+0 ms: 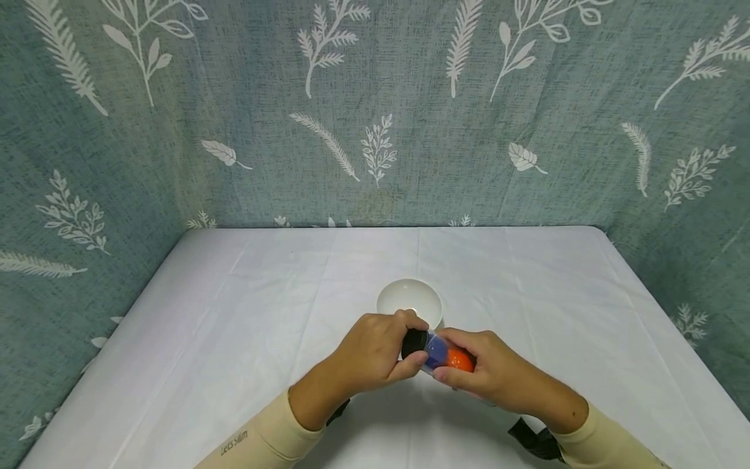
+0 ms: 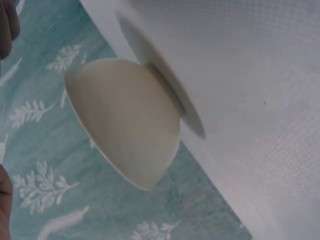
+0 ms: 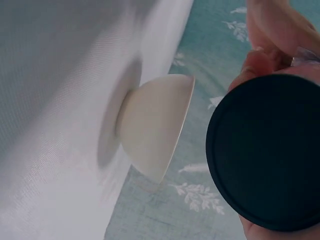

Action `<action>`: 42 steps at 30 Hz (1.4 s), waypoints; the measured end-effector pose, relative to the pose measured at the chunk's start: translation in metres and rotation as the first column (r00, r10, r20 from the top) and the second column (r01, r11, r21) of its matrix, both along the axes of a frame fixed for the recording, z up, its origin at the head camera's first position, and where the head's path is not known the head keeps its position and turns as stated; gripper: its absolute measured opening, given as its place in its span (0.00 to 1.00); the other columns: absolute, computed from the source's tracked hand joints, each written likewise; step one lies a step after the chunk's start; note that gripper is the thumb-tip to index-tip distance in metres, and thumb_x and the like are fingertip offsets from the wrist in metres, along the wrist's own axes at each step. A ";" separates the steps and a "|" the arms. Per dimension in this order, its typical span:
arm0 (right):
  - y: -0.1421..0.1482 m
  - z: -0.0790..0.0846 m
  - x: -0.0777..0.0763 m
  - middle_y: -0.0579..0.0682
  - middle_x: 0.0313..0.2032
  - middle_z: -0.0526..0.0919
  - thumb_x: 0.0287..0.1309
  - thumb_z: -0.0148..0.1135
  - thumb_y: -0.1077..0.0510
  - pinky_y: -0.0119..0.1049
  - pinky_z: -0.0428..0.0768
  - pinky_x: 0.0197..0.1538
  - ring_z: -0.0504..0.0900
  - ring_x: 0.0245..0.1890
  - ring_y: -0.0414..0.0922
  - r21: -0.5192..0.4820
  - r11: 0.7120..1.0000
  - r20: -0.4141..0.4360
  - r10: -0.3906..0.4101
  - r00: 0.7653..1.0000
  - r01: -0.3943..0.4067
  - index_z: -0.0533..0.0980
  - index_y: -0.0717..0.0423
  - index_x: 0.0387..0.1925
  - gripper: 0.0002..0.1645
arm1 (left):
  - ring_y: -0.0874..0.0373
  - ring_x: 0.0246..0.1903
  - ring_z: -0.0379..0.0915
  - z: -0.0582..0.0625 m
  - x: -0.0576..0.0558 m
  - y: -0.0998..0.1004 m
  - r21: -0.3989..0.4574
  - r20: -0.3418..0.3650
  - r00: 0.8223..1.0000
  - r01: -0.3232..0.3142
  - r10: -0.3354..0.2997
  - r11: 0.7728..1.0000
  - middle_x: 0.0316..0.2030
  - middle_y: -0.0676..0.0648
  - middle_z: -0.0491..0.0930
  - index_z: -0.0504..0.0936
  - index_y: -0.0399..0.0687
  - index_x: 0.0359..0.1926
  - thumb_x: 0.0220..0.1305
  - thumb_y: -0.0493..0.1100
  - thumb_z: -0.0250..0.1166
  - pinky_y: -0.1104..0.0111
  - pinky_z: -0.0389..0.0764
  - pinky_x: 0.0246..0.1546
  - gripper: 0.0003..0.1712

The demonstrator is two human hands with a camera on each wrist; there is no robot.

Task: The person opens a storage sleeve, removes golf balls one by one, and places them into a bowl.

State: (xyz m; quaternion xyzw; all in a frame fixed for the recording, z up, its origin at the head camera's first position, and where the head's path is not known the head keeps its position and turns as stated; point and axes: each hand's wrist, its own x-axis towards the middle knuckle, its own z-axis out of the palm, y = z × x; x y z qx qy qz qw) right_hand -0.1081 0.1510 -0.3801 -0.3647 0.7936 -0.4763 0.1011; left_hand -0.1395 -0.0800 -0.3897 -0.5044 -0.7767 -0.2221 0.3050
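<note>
Above the table, both hands hold a clear container (image 1: 435,352) lying on its side, with blue and bright orange showing in it. My left hand (image 1: 375,348) pinches the black cap (image 1: 414,342) at its left end between thumb and fingers. Around the clear body, toward the orange part, my right hand (image 1: 489,368) grips. The right wrist view shows a round black end (image 3: 270,155) of the container close up. Just beyond the hands stands a white bowl (image 1: 410,294), upright, its near rim partly covered by the left hand.
A white cloth (image 1: 263,312) covers the table. Behind it and at both sides hangs a green-grey curtain (image 1: 410,202) with white leaf prints. Black straps (image 1: 536,441) sit at the wrists, by the cream sleeves (image 1: 266,430).
</note>
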 end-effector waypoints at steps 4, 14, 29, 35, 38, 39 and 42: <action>-0.002 -0.001 0.002 0.42 0.33 0.81 0.65 0.65 0.56 0.30 0.81 0.30 0.78 0.30 0.33 0.021 1.000 -0.040 -0.016 0.999 0.016 0.76 0.48 0.51 0.14 | 0.66 0.19 0.72 0.000 0.001 0.000 0.027 0.014 1.000 0.013 -0.014 1.000 0.31 0.49 0.84 0.68 0.43 0.46 0.77 0.60 0.32 0.80 0.74 0.21 0.28; -0.009 0.001 0.007 0.41 0.34 0.82 0.65 0.66 0.54 0.29 0.81 0.30 0.77 0.30 0.31 0.044 0.999 -0.063 -0.027 0.998 0.029 0.76 0.47 0.52 0.15 | 0.66 0.17 0.75 0.001 0.003 -0.001 0.064 0.004 1.000 0.017 -0.017 0.998 0.26 0.50 0.83 0.70 0.43 0.41 0.76 0.59 0.34 0.82 0.74 0.20 0.27; -0.014 0.004 0.010 0.41 0.34 0.82 0.65 0.66 0.51 0.29 0.81 0.31 0.77 0.30 0.31 0.074 0.991 -0.089 -0.104 0.991 0.110 0.76 0.49 0.50 0.14 | 0.65 0.16 0.75 0.007 0.007 0.001 0.108 0.114 0.993 -0.018 0.006 0.994 0.23 0.49 0.84 0.71 0.43 0.39 0.76 0.61 0.33 0.82 0.74 0.20 0.30; -0.016 0.006 0.010 0.41 0.33 0.82 0.65 0.66 0.50 0.28 0.80 0.30 0.76 0.29 0.30 0.093 0.986 -0.099 -0.132 0.986 0.142 0.76 0.50 0.50 0.16 | 0.65 0.17 0.75 0.008 0.008 0.002 0.115 0.150 0.988 -0.042 0.024 0.992 0.23 0.49 0.84 0.71 0.43 0.39 0.76 0.61 0.33 0.80 0.75 0.21 0.30; -0.017 0.007 0.011 0.41 0.33 0.82 0.65 0.65 0.49 0.28 0.80 0.29 0.76 0.29 0.31 0.110 0.981 -0.082 -0.151 0.985 0.160 0.76 0.50 0.51 0.17 | 0.65 0.18 0.75 0.008 0.008 0.002 0.113 0.161 0.986 -0.049 0.030 0.992 0.23 0.49 0.84 0.71 0.43 0.40 0.76 0.61 0.33 0.80 0.76 0.21 0.30; -0.017 0.008 0.011 0.41 0.33 0.82 0.66 0.65 0.48 0.28 0.80 0.29 0.76 0.28 0.31 0.116 0.979 -0.073 -0.159 0.985 0.167 0.76 0.51 0.51 0.17 | 0.64 0.18 0.75 0.008 0.008 0.002 0.112 0.167 0.986 -0.049 0.030 0.992 0.23 0.49 0.84 0.70 0.43 0.40 0.77 0.61 0.32 0.79 0.76 0.21 0.30; -0.019 0.009 0.011 0.42 0.33 0.82 0.66 0.64 0.48 0.29 0.80 0.29 0.76 0.28 0.31 0.122 0.975 -0.057 -0.178 0.982 0.184 0.76 0.52 0.51 0.18 | 0.64 0.18 0.75 0.008 0.007 0.001 0.112 0.181 0.983 -0.052 0.031 0.992 0.24 0.49 0.84 0.70 0.42 0.41 0.77 0.61 0.33 0.79 0.76 0.22 0.30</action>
